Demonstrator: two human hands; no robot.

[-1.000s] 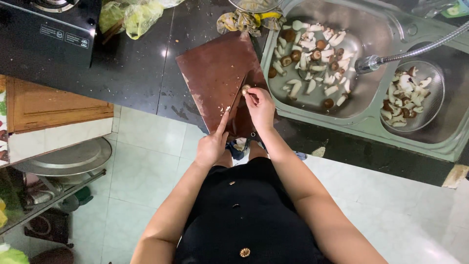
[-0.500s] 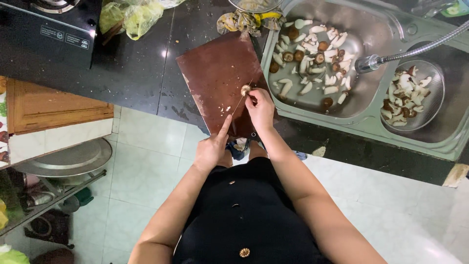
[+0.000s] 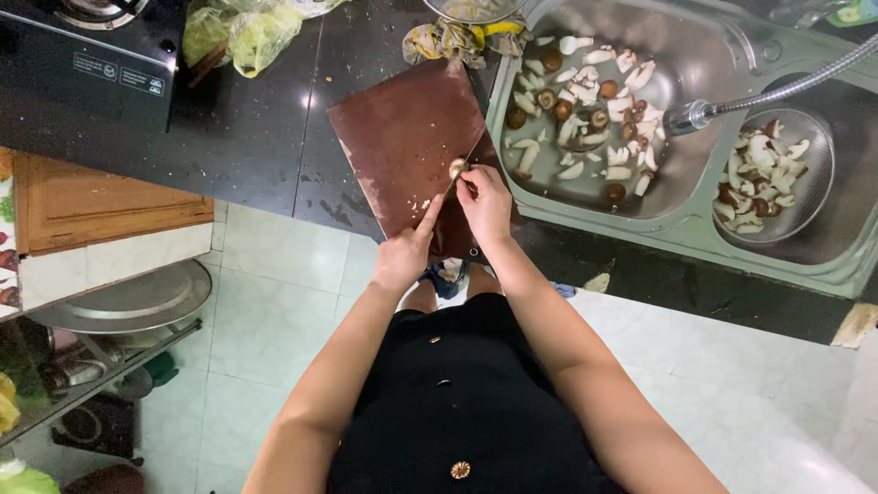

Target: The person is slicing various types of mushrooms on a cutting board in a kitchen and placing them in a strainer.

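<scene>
Near the bottom of the frame, above our dark buttoned clothing, both forearms ran up toward the centre, where the work sat. Our left hand [image 3: 402,258] was curled shut around a knife [image 3: 450,182] handle, forefinger laid straight along the top, likely to steady the thin blade that slanted up and right. Our right hand [image 3: 485,203] had its fingertips pinched on a small pale mushroom [image 3: 457,167], holding it down against the reddish-brown cutting board [image 3: 393,137] just beside the blade so it would not roll. That mushroom lay at the board's right edge, a little above the middle of the picture. The board itself rested on the dark countertop [image 3: 247,137] with its right side touching the steel sink [image 3: 695,229], seemingly so pieces could go straight across. Farther right, the left basin held many cut mushrooms [image 3: 585,110] under a flexible faucet [image 3: 695,116], and a round strainer [image 3: 823,183] in the right basin held more. At the top centre lay a crumpled cloth [image 3: 448,41]; in the upper left, a green plastic bag [image 3: 242,35] beside a black stove [image 3: 82,73].
</scene>
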